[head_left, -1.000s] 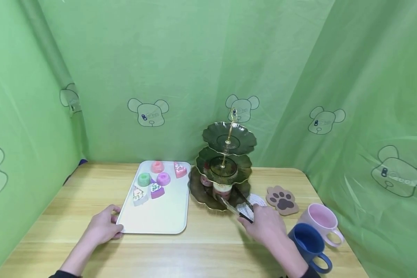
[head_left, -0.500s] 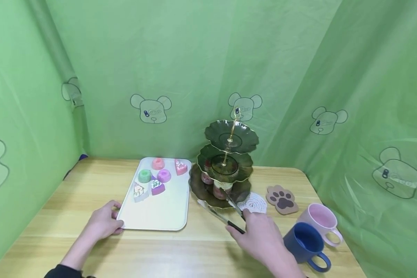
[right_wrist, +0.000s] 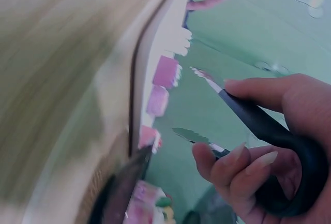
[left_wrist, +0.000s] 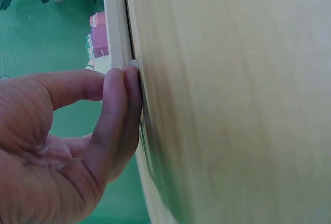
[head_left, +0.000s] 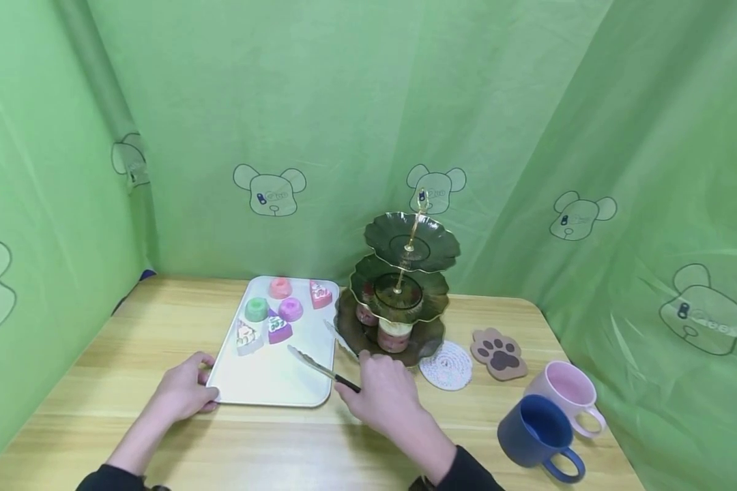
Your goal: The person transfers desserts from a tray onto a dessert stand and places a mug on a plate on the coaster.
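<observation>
My left hand pinches the near left edge of a white tray; the left wrist view shows thumb and fingers at its rim. On the tray sit a white cake slice, a purple slice, a pink slice, and green, purple and pink ring-shaped cakes. My right hand holds black-handled tongs, their arms spread with nothing between them. The tong tips hang over the tray's right part, apart from the cakes.
Right of the tray stands a dark green three-tier stand, with a layered dessert cup and another red item on its bottom tier. A white woven coaster, paw coaster, blue mug and pink mug lie farther right.
My right hand has drawn the tongs away from the dessert cup and carried them left over the tray; the cup stays on the stand. My left hand keeps its place at the tray edge.
</observation>
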